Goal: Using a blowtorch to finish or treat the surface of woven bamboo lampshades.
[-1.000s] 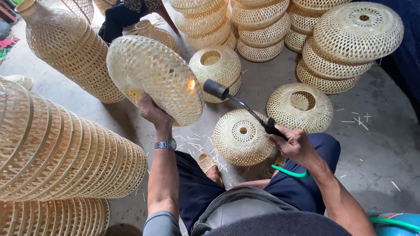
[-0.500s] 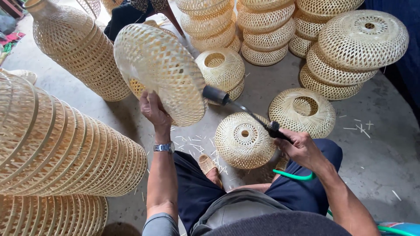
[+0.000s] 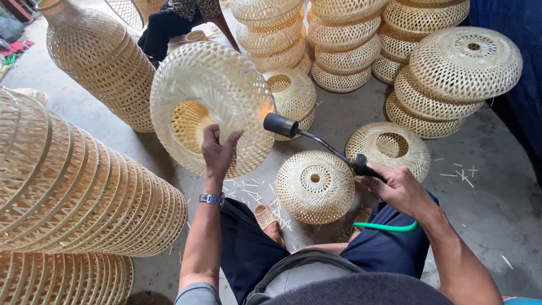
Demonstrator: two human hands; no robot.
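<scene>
My left hand (image 3: 217,151) grips the rim of a round woven bamboo lampshade (image 3: 226,85), held up in front of me with its open underside turned toward me. My right hand (image 3: 398,189) holds a black gas torch (image 3: 316,141) by its handle. The torch's nozzle points at the shade's right edge, where a small orange flame glows. A green hose (image 3: 384,227) runs from the torch under my right wrist. A watch sits on my left wrist.
Two finished domed shades (image 3: 315,186) (image 3: 389,148) lie on the concrete floor before my knees. Stacks of shades (image 3: 451,73) stand at the back and right. Tall ribbed bamboo lanterns (image 3: 73,186) crowd the left. Another person (image 3: 175,17) sits at the far top. Bamboo scraps litter the floor.
My left hand has turned the shade so its open underside faces me more. The torch nozzle has stayed at the shade's right edge with the flame lit.
</scene>
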